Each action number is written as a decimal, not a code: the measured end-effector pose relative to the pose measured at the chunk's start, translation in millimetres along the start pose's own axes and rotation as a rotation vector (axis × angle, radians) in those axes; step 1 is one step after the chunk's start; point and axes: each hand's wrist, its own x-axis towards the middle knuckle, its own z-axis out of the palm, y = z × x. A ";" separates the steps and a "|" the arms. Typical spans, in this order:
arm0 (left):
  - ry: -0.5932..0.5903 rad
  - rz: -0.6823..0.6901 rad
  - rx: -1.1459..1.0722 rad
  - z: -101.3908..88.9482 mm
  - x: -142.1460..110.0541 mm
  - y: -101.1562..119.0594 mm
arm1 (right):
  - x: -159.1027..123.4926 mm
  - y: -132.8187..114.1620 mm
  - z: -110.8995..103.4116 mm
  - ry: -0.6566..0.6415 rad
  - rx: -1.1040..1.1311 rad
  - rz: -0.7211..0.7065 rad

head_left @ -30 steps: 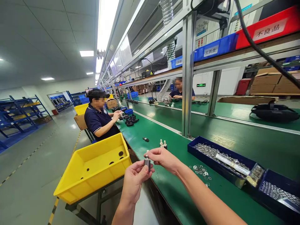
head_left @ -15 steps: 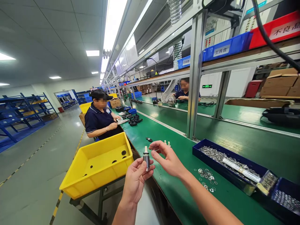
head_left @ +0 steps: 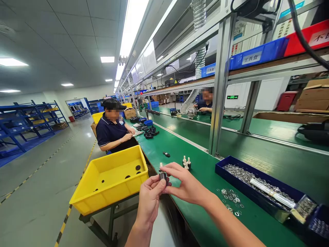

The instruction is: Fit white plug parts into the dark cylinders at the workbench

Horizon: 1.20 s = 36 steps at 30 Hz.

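Observation:
My left hand [head_left: 150,200] grips a small dark cylinder with a white tip [head_left: 162,173] upright, just off the near edge of the green bench [head_left: 203,219]. My right hand [head_left: 183,184] meets it from the right, with fingers curled over the top of the same part. Two similar white-tipped parts [head_left: 186,162] stand on the bench just beyond my hands. Loose metal rings [head_left: 231,198] lie scattered on the bench to the right of my right forearm.
A dark blue tray [head_left: 226,166] of small metal parts sits at right. A yellow bin [head_left: 110,178] holding several black discs stands at left on a frame. A seated person [head_left: 113,132] works further along; another person [head_left: 207,103] sits across the line.
My right hand was open and apart from the part half a second ago; now it has closed onto its top. The view has shifted slightly.

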 end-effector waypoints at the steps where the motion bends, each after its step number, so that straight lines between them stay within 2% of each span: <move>1: 0.002 0.001 0.000 -0.4 -0.6 0.6 | 0.0 -0.8 1.0 0.004 0.012 0.006; 9: -0.024 -0.029 0.011 -4.1 -2.7 3.8 | 1.1 -1.8 5.4 0.057 0.091 0.006; 12: 0.019 0.034 0.086 -3.2 0.3 -0.9 | 1.1 4.4 4.8 0.042 0.039 -0.022; 16: 0.087 0.157 0.299 -1.3 4.3 -5.2 | 0.5 11.3 3.1 0.043 -0.141 -0.058; 18: 0.055 0.201 0.353 -2.7 5.1 -3.0 | 0.5 11.1 2.9 0.088 -0.123 -0.058; 23: -0.157 0.392 0.336 -12.5 7.1 11.0 | 3.2 -2.1 5.6 0.120 0.217 0.082; 26: -0.230 0.474 0.366 -17.3 9.0 17.3 | 5.7 -10.0 7.9 0.126 0.286 0.055; 29: -0.251 0.493 0.405 -19.9 9.9 19.9 | 6.9 -13.2 7.9 0.127 0.251 0.036; 36: -0.209 0.534 0.500 -23.8 6.9 22.5 | 3.5 -13.4 8.2 0.111 0.133 -0.020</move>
